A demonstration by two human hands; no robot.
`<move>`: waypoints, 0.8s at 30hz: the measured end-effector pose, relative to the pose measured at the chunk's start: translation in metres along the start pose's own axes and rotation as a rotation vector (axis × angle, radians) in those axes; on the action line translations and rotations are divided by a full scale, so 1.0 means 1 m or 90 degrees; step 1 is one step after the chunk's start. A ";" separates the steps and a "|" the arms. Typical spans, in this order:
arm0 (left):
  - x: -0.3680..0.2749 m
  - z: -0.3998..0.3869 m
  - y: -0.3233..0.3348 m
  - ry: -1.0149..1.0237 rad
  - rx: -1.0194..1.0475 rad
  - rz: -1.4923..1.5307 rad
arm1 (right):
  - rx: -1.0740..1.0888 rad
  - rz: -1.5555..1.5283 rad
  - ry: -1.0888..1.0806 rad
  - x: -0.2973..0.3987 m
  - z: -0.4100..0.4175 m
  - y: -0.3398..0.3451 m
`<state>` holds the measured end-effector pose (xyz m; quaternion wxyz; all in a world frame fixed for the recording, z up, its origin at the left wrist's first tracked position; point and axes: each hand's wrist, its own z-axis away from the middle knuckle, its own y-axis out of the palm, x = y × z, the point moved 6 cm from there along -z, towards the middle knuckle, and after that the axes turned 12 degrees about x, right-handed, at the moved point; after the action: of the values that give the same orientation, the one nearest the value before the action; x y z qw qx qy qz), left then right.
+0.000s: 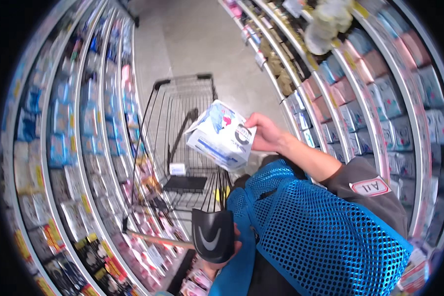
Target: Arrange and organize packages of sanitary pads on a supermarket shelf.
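Note:
My right hand [264,133] pinches the right end of a white printed pack [218,135] with a blue and pink picture and writing. The pack hangs tilted above a black wire shopping cart [162,122]. Low in the view, my left hand [236,240] curls round a black plastic piece [212,235] with a grey curved mark. That piece sits at the end of the cart's handlebar [159,239] and hides most of the hand. Inside the cart, a black panel [185,184] lies near the handle side, with a small white label [177,169] beside it.
Packed store shelves [79,122] line the left side of the aisle. More shelves [355,92] with pink, blue and white packs stand close on my right. Pale puffy items [327,24] hang off the upper right shelves. Grey floor [192,37] runs ahead beyond the cart.

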<state>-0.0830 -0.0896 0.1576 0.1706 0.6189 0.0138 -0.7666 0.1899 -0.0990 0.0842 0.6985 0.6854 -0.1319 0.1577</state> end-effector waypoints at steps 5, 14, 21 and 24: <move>-0.011 -0.079 0.059 0.139 0.274 -0.216 | 0.054 0.010 -0.181 0.060 0.100 -0.013; -0.043 -0.173 0.190 0.058 0.508 -0.272 | -0.203 0.299 -0.407 0.140 0.259 0.045; -0.055 -0.210 0.212 0.046 0.591 -0.299 | -0.324 0.502 -0.506 0.147 0.328 0.055; -0.064 -0.223 0.213 0.049 0.602 -0.281 | -0.346 0.474 -0.578 0.140 0.337 0.067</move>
<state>0.1983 -0.2224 0.2073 -0.2939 0.6382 -0.1978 -0.6836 0.3023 -0.4298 0.2106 0.6203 0.3914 -0.6783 0.0448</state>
